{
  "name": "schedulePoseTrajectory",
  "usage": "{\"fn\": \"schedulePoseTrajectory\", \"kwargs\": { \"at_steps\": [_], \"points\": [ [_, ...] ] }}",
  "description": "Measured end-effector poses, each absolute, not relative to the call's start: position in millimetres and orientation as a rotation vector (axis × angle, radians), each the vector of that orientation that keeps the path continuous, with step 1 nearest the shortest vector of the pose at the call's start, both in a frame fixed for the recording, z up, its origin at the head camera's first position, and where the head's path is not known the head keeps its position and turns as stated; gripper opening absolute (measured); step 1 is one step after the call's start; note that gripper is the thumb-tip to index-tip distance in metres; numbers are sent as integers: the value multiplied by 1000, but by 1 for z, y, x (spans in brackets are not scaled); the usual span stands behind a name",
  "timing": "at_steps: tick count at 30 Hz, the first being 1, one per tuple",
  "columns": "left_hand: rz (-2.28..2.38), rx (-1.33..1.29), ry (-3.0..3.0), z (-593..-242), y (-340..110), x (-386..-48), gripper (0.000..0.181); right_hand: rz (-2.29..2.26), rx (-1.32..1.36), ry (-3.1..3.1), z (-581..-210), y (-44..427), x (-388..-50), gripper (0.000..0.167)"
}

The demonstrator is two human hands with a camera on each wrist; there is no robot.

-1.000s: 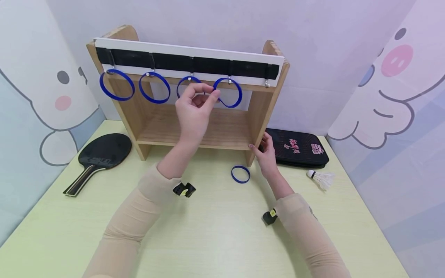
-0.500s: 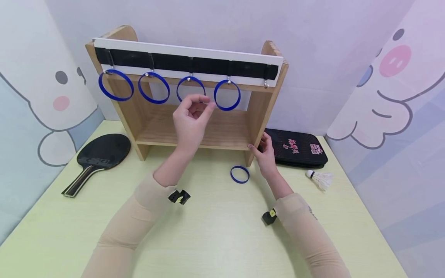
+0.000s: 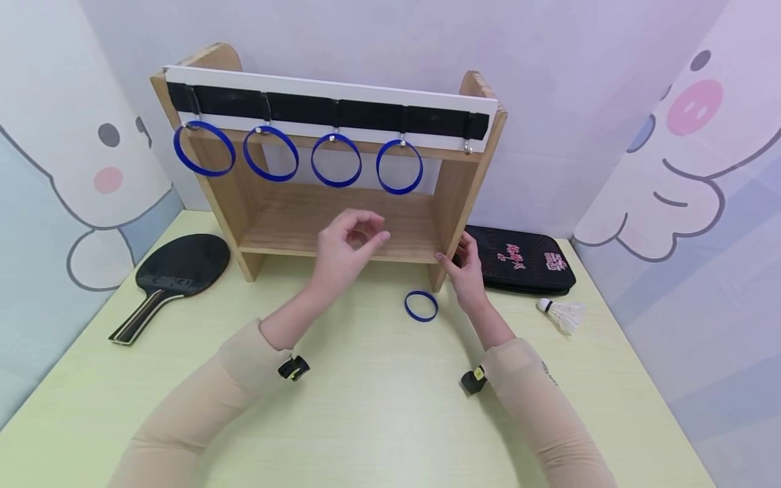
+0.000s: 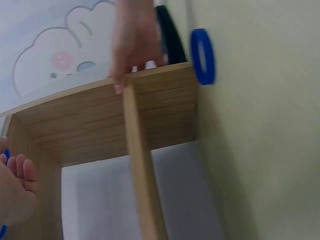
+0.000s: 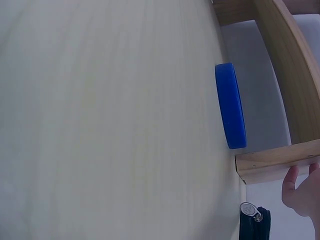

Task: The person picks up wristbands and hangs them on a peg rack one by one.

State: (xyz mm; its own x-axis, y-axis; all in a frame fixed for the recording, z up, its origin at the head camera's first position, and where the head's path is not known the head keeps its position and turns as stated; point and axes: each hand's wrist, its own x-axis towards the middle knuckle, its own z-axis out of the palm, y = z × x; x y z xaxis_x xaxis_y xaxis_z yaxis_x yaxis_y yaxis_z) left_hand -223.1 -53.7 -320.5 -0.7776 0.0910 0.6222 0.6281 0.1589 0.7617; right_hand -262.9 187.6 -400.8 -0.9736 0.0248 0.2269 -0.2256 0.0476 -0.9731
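Observation:
My left hand (image 3: 344,247) is in the air before the lower shelf, its thumb and fingers loosely bent with nothing between them. My right hand (image 3: 468,274) grips the lower right side panel of the wooden rack (image 3: 332,257). In the right wrist view, its fingertips touch that panel. Several blue rings hang on hooks along the rack's white board; the rightmost hanging ring (image 3: 399,192) is apart from my left hand. The far-right hook (image 3: 468,147) bears no ring. A loose blue ring (image 5: 230,106) lies on the table near the rack's right foot.
To the left lies a black table tennis bat (image 3: 183,264). A black zipped case (image 3: 521,261) sits right of the rack, beyond my right hand, with a white shuttlecock (image 3: 564,315) in front of it. Walls stand behind and at both sides.
My left hand has let go of the rightmost hanging ring and moved down, away from the hooks. That ring now hangs freely. The right hand keeps its hold on the rack.

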Motion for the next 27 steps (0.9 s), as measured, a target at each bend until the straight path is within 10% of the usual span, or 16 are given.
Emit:
{"fn": "schedulePoseTrajectory", "kwargs": {
  "at_steps": [27],
  "points": [
    [-1048,-1301,-2860,-418,-34,-247,42,2029,218,-2128,-402,188,-263,61]
  ]
}}
